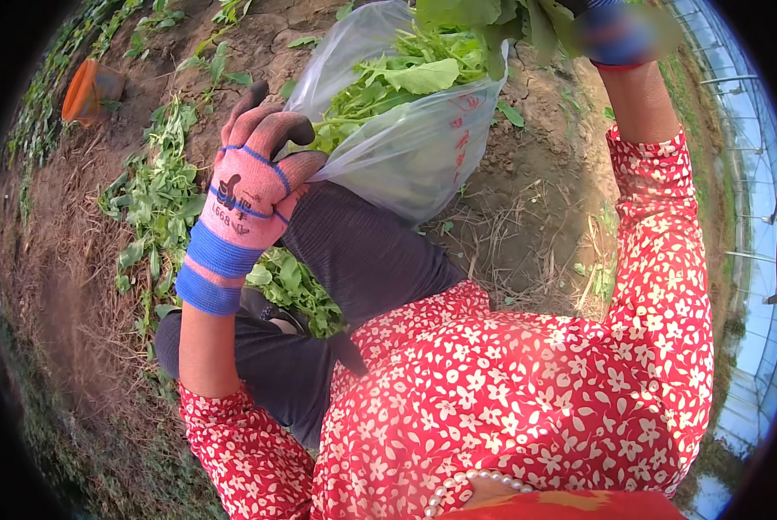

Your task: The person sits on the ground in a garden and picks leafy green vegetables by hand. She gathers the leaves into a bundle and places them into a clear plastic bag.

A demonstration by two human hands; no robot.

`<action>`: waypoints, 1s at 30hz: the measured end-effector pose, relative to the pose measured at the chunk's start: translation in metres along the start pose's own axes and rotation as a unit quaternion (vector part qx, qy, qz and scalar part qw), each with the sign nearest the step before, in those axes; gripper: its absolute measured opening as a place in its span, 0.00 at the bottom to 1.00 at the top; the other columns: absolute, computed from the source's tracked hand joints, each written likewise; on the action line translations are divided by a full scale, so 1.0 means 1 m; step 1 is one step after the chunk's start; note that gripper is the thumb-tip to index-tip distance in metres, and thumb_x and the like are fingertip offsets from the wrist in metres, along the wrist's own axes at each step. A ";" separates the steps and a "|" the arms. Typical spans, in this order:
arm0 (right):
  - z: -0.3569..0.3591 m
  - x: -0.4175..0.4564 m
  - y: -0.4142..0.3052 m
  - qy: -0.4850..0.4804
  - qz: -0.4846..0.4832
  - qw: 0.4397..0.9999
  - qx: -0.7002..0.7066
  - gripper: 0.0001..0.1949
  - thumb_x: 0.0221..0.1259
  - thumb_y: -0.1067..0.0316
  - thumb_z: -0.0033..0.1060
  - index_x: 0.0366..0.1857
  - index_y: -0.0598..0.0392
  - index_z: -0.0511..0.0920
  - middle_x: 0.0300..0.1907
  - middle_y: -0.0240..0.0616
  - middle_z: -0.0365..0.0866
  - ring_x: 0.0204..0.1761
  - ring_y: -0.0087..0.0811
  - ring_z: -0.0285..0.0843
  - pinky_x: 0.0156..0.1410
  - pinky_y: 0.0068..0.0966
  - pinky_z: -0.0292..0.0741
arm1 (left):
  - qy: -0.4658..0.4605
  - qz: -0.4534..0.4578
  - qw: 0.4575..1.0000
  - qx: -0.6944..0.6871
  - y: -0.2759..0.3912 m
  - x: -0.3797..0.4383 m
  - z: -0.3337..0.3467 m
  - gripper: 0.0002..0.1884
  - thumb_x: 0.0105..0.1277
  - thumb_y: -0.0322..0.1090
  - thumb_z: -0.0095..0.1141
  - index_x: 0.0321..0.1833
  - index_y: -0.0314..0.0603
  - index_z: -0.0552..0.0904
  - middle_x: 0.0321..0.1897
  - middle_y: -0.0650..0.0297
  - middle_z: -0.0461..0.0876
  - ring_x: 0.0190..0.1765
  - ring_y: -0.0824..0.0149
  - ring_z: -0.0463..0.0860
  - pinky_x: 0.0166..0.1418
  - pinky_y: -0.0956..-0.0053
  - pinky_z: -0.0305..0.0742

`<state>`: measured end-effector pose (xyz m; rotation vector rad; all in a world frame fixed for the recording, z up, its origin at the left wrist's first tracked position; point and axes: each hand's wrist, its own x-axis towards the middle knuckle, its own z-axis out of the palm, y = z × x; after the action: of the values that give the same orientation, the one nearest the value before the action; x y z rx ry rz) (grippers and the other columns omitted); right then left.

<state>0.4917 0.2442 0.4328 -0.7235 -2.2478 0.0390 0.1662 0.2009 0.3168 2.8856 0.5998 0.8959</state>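
My left hand [258, 162], in a pink and blue knitted glove with dark fingertips, pinches the near edge of a clear plastic bag [414, 156]. Leafy green vegetables [421, 78] fill the mouth of the bag, which bears red writing. At the top right, my right hand [612, 32], gloved and partly blurred, is raised beside a bunch of broad green leaves [492, 19] above the bag's far side. Its fingers are cut off or hidden, though the bunch appears to hang from it.
An orange bucket [83, 94] lies tipped on the soil at the upper left. Uprooted-looking greens [164, 188] stretch along the ground left of my glove. More leafy greens [297, 292] lie between my legs. Dry straw [518, 253] covers soil right of my knee.
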 end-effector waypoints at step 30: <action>0.143 -0.118 -0.022 -0.379 0.385 0.842 0.013 0.31 0.48 0.42 0.65 0.41 0.67 0.76 0.37 0.54 0.81 0.42 0.50 0.80 0.48 0.37 0.75 | 0.123 -0.105 0.987 -0.002 0.061 0.029 0.067 0.15 0.39 0.31 0.69 0.34 0.50 0.85 0.47 0.55 0.76 0.57 0.51 0.72 0.69 0.45 0.58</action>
<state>0.4491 0.1930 0.2588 -1.7982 -2.4615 0.8813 0.2467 0.1593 0.2874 2.6608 0.9001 1.2233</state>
